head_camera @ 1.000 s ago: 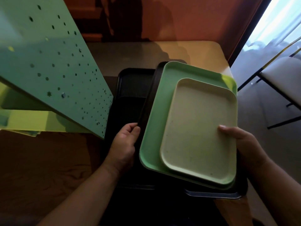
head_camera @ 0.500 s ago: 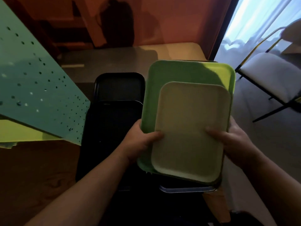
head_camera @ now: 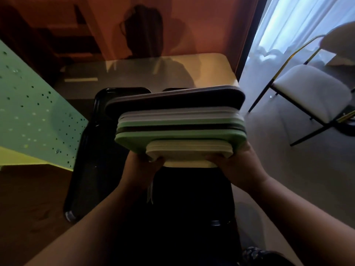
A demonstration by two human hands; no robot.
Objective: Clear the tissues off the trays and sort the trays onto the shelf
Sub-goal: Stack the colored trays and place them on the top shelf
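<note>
Both hands are clamped on the near edge of a stack of trays [head_camera: 180, 129], tipped up so you're looking at the edges: dark ones at the far side, green in the middle, cream nearest. Left hand [head_camera: 143, 167] has its fingers curled shut around the near-left corner, right hand [head_camera: 235, 164] wrapped closed on the near-right corner. The stack is held up in the air over the black trays [head_camera: 90, 150] lying on the table [head_camera: 211, 68], with the green perforated shelf panel [head_camera: 32, 120] off to the left. No tissues visible on any of it.

Tip for this bit: the sizes are mixed, so I'd keep the stack level and squeezed from both sides, or the small cream ones could slide out. Swing left slowly toward the shelf and watch that panel edge.
</note>
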